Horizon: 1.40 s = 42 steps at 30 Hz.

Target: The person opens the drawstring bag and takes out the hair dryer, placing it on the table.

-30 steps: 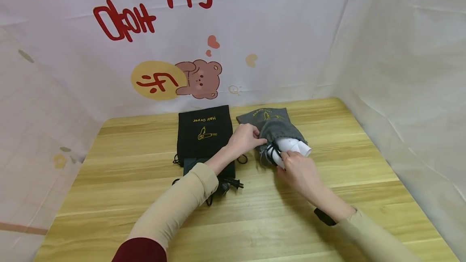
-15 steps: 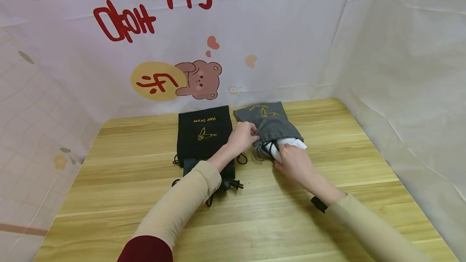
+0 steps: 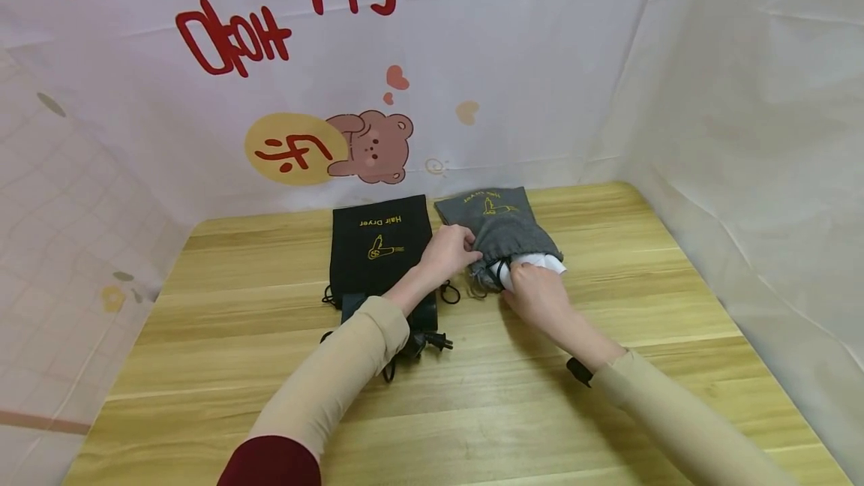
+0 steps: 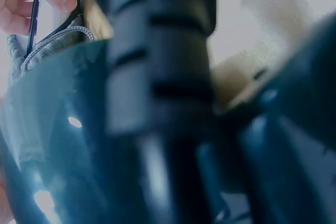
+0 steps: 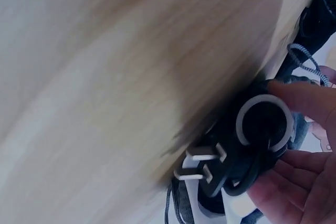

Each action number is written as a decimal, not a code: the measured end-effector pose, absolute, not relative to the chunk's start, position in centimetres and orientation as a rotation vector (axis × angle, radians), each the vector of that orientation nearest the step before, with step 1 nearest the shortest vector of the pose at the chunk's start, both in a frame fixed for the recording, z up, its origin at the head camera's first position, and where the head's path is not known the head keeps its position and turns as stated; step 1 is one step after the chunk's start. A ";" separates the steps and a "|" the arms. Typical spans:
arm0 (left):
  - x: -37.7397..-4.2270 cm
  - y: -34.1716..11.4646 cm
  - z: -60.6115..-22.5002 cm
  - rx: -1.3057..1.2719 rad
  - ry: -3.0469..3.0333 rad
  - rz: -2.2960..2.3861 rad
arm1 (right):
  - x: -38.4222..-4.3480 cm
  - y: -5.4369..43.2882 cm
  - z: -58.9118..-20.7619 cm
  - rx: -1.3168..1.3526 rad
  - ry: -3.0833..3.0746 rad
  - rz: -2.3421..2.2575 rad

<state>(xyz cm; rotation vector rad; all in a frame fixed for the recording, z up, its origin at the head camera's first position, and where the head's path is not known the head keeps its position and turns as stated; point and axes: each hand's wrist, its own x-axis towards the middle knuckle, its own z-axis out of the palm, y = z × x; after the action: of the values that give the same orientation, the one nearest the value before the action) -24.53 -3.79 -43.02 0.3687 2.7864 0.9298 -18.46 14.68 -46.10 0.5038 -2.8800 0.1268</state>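
Note:
A white hair dryer (image 3: 545, 262) lies mostly inside a grey drawstring pouch (image 3: 509, 237), its white side showing at the mouth. My right hand (image 3: 538, 295) grips the dryer's handle at the pouch mouth. Close up in the right wrist view, a black two-pin plug (image 5: 223, 169) and folded cord lie against the handle, with the fingers (image 5: 307, 100) around its end. My left hand (image 3: 447, 252) pinches the pouch's left edge near the opening. Just under the left forearm is a dark teal hair dryer (image 4: 58, 124), large in the left wrist view.
A flat black pouch (image 3: 347, 246) printed "Hair Dryer" lies left of the grey one. The dark dryer's black plug (image 3: 440, 341) and cord spread on the wooden table (image 3: 223, 306). A printed white cloth (image 3: 540, 58) hangs behind and at the sides.
The right hand has pushed the white dryer leftward and deeper into the grey pouch. The pouch mouth has come further over it, and its far end lies flatter. The left hand shifted slightly left.

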 end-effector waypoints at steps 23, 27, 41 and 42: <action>-25.4 -3.8 -43.0 0.330 2.843 0.983 | -16.0 18.6 -44.5 0.651 -2.791 0.392; -25.5 -3.8 -43.0 0.317 2.858 0.988 | -15.2 18.5 -44.2 0.656 -2.774 0.386; -25.9 -4.2 -43.2 0.243 2.914 1.049 | -14.5 22.1 -44.2 0.868 -2.673 0.444; -26.0 -4.2 -43.2 0.241 2.915 1.049 | -14.6 22.4 -44.2 0.878 -2.668 0.449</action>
<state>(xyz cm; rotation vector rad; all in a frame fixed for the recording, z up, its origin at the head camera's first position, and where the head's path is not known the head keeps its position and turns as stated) -25.96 -4.17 -43.18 0.2410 2.9149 1.0492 -14.60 22.36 -44.23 0.8778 -2.6684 0.4487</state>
